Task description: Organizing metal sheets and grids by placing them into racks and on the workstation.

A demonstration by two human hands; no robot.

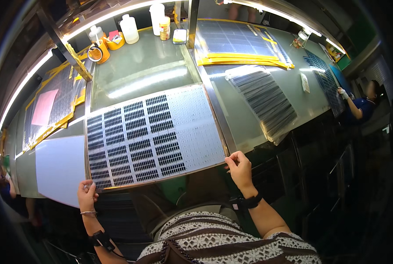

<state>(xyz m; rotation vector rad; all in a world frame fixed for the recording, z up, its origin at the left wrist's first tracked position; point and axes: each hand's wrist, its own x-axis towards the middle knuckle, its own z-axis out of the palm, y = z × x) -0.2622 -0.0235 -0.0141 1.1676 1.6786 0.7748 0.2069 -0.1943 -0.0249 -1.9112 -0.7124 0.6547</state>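
Observation:
A flat rectangular panel (201, 127) lies on the bench in front of me, with rows of black solar-cell strips over its left and middle parts. Its right part is pale, with small marks. At the near left corner my left hand (87, 196) is closed, thumb and fingers pinched on the edge. My right hand (241, 171) pinches the near right corner the same way, its other fingers curled. Just left of the panel rests a plain white sheet (60, 165), one corner jutting past the bench's front edge.
A stack of dark strips (264, 101) and yellow-edged panels (236, 42) lie to the right. More yellow-edged panels (64, 99) carry a pink sheet (44, 107) at left. Bottles (129, 30) and tape rolls (95, 53) stand behind. A co-worker (359, 105) stands far right.

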